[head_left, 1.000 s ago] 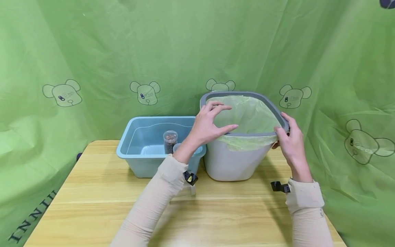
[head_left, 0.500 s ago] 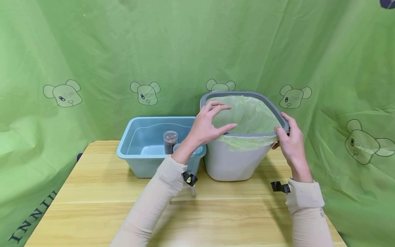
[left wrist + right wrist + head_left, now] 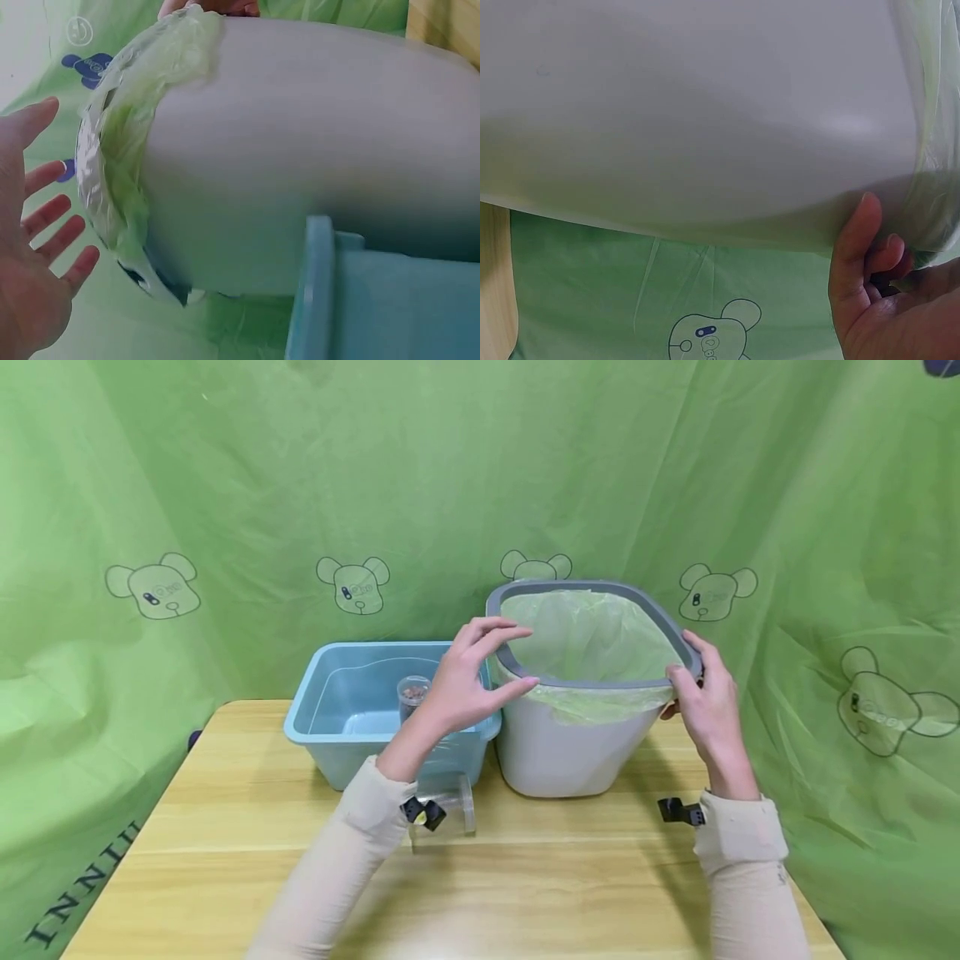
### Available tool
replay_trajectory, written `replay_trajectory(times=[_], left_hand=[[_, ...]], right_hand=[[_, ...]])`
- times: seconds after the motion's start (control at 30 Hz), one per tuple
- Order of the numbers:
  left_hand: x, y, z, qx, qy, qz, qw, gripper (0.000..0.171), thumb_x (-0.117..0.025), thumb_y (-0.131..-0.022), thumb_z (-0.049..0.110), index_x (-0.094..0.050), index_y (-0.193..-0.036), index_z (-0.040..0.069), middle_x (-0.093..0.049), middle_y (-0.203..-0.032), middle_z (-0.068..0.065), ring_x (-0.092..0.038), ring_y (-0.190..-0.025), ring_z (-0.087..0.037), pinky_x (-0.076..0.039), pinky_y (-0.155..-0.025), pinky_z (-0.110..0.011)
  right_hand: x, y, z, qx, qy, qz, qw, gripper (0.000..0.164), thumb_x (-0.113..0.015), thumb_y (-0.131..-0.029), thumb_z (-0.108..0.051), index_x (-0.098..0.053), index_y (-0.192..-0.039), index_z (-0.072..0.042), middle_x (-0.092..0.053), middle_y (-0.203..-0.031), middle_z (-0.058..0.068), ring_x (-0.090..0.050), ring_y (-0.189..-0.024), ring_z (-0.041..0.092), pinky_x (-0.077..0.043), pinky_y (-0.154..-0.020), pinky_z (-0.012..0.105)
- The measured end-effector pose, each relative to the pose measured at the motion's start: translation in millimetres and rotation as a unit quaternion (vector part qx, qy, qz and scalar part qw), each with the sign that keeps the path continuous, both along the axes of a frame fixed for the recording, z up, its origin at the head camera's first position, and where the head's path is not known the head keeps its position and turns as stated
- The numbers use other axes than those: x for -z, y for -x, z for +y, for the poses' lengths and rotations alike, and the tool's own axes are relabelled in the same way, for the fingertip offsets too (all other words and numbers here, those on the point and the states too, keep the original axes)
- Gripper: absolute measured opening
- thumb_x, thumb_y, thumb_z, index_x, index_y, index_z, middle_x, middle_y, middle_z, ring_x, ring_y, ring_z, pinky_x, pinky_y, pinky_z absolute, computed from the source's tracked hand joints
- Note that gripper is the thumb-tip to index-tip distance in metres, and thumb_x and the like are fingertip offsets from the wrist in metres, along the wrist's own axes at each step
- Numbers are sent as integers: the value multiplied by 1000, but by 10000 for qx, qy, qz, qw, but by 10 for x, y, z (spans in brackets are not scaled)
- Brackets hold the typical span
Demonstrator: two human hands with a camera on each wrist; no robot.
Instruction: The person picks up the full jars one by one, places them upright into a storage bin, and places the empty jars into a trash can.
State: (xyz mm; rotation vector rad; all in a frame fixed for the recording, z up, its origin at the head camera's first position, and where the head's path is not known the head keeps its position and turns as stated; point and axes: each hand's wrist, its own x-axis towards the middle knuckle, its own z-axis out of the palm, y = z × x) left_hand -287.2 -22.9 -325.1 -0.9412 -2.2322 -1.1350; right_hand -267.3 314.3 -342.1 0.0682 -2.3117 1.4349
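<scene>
A pale grey trash can (image 3: 558,760) stands on the table, lined with a thin green trash bag (image 3: 600,631) folded out under its grey rim ring (image 3: 600,684). My right hand (image 3: 703,697) grips the ring at the right front corner, thumb on top and fingers beneath. In the right wrist view its fingers (image 3: 851,240) curl by the can's upper edge. My left hand (image 3: 468,681) is off the rim, just left of it, with thumb and fingers spread and nothing between them. The left wrist view shows that palm (image 3: 34,292) apart from the bag's folded edge (image 3: 127,172).
Left of the can, touching or nearly so, stands a blue tub (image 3: 360,693) holding a clear jar of dark bits (image 3: 412,693). A clear plastic piece (image 3: 450,806) lies on the wooden table (image 3: 555,885) before it. A green curtain (image 3: 420,485) hangs behind.
My left hand has moved left and slightly down, away from the can's rim, uncovering more of the ring and the clear plastic piece. The right hand keeps its grip.
</scene>
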Motion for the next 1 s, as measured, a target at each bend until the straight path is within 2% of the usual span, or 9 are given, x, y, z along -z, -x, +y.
replay_trajectory(times=[0.2,0.4,0.73,0.87,1.0], left_hand=[[222,-146,-295,52,83,374,9993,60,-83,-85,36,-64,-139,21,-56,-145,-4,-49,-137,-22,-45,-113,-47],[509,-335,-563,153,223,459,9986,61,-83,-83,36,-65,-138,20,-58,-144,-5,-52,-134,-23,-45,-111,-51],[1055,-658,-1003,-25,880,-188,9959,68,-86,-82,37,-60,-144,25,-57,-145,-3,-52,-135,-23,-48,-110,-53],[1247,-730,-1119,-100,1176,-288,9926,69,-85,-83,41,-59,-145,29,-57,-145,0,-54,-133,-21,-50,-108,-53],[1410,-754,-1192,-157,1546,-477,9867,71,-83,-84,47,-57,-147,29,-57,-145,0,-54,-133,-22,-49,-110,-54]], right_hand=[[-13,4,-7,10,20,-26,10000,62,-50,-104,-21,-32,-163,-12,-54,-112,4,-59,-60,13,-59,-49,29],[-21,0,-7,9,19,-27,10000,62,-50,-104,-20,-31,-163,-11,-54,-112,5,-59,-61,12,-59,-49,29],[-20,5,-21,-27,20,-58,10000,62,-49,-105,-20,-30,-163,-15,-53,-112,3,-58,-63,12,-60,-51,31],[-12,-2,-11,-21,37,-67,10000,62,-49,-105,-20,-30,-163,-14,-53,-112,2,-57,-63,12,-60,-50,31],[-3,4,-2,-12,40,-40,10000,61,-50,-105,-20,-31,-163,-12,-53,-113,2,-58,-62,13,-59,-50,30]])
